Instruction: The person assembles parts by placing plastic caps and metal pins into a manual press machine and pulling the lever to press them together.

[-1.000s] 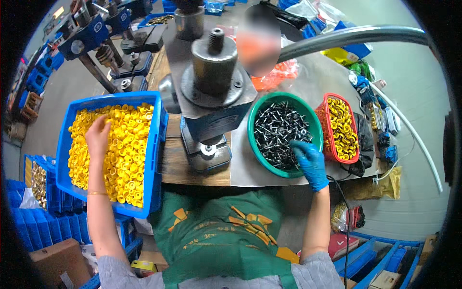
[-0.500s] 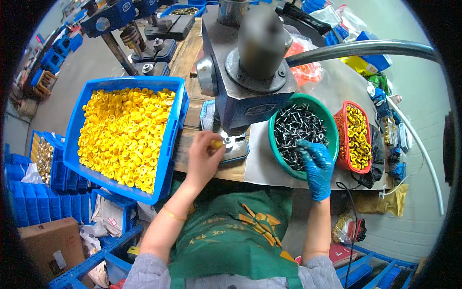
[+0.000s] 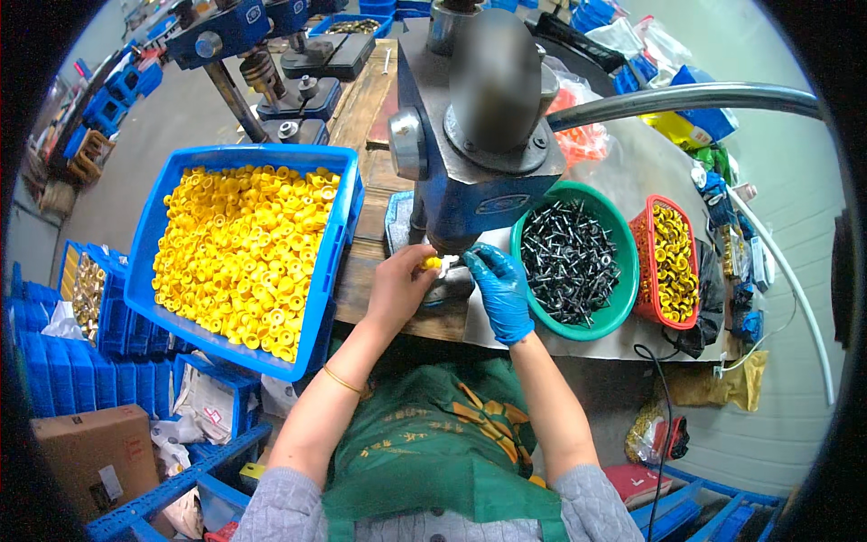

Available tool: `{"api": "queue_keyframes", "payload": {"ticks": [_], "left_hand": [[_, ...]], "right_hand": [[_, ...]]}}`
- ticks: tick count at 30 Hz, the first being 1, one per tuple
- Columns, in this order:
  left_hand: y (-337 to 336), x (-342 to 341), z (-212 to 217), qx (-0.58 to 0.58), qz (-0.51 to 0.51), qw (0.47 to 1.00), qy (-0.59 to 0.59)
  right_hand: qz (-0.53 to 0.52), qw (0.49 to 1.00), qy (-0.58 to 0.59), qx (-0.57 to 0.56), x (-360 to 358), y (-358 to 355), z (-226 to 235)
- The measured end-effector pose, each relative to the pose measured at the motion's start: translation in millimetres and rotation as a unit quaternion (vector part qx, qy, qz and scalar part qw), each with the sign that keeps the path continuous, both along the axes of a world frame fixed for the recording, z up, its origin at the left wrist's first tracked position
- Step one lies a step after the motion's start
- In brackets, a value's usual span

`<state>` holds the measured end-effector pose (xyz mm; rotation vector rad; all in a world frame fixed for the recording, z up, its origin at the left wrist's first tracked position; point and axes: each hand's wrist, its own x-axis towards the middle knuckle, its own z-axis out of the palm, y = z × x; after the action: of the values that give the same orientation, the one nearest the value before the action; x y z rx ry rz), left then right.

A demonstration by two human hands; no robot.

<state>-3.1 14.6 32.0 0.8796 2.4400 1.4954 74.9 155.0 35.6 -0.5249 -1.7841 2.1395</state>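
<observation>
Beneath the head of a bench press (image 3: 488, 185), both my hands meet close together. My bare left hand (image 3: 397, 287) pinches a small yellow plastic cap (image 3: 432, 263) at the press's base (image 3: 449, 287). Just right of it, my blue-gloved right hand (image 3: 502, 294) has its fingertips closed together; what lies between them is too small and covered to make out. Left of my hands stands a blue bin (image 3: 137, 262) heaped with yellow caps (image 3: 244, 257). On the right, a green bowl (image 3: 623, 303) contains many dark screws (image 3: 573, 257).
A red basket (image 3: 643, 271) with yellow-and-dark pieces stands right of the bowl. A thick metal handle (image 3: 686, 96) reaches out rightward from the press. More presses (image 3: 293, 99) stand at the back left. A black cable (image 3: 666, 425) hangs off the table's front edge.
My right hand has left the screw bowl and moved left to the press, beside my left hand. The left hand stays at the press with the yellow cap. The view has shifted slightly.
</observation>
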Motion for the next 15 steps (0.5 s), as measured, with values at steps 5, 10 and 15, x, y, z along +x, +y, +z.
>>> {"api": "queue_keyframes", "payload": {"ticks": [5, 10, 15], "left_hand": [[-1, -2, -5, 0.019, 0.021, 0.998, -0.055], [-3, -3, -4, 0.042, 0.020, 0.997, -0.061], [-8, -5, -10, 0.082, 0.038, 0.993, -0.073]], "right_hand": [[-0.003, 1.000, 0.007, 0.025, -11, -3, -18], [-0.029, 0.999, 0.016, 0.027, -14, -2, -27], [-0.027, 0.999, 0.018, 0.036, -18, -4, -34]]}}
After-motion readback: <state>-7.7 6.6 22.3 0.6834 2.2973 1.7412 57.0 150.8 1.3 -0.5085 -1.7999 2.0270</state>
